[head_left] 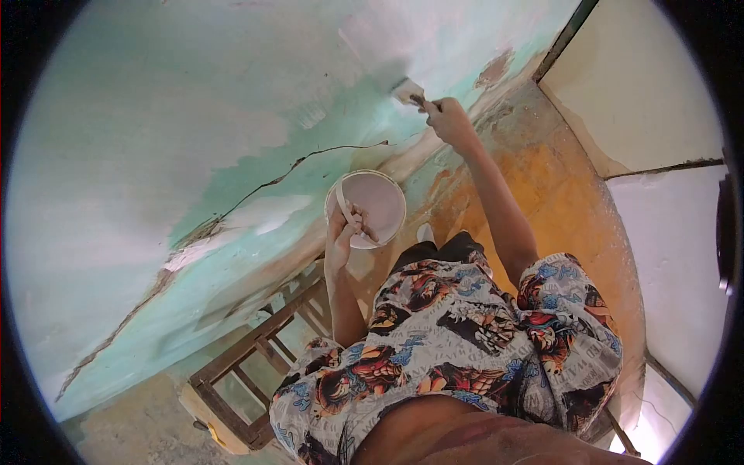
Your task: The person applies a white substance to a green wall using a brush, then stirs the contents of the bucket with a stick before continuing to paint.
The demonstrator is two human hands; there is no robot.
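Turquoise paint covers most of the wall (155, 155) ahead, worn and blotched with pale patches of filler (256, 217). A long dark crack (263, 186) runs slantwise across it, and the paint has flaked away along its lower stretch. Beside the painted area lies a rough orange-brown surface (558, 194). Past it stand cream panels (643, 85), edged by a dark strip. A wooden frame (248, 349) with cross rungs leans near the wall at the lower left, over dusty ground.

The person wears a short-sleeved patterned shirt (465, 333) and has both arms stretched toward the wall. The right hand (449, 120) is closed around the handle of a flat-bladed tool (408, 91). Its pale blade lies against the wall at the edge of a whitish patch. The left hand (339, 236) grips the rim of a round white bucket (384, 201), fingers curled over the edge, and holds it tilted so that its pale inside faces the camera. The bucket sits below the tool and well apart from it, in front of the lower part of the wall.
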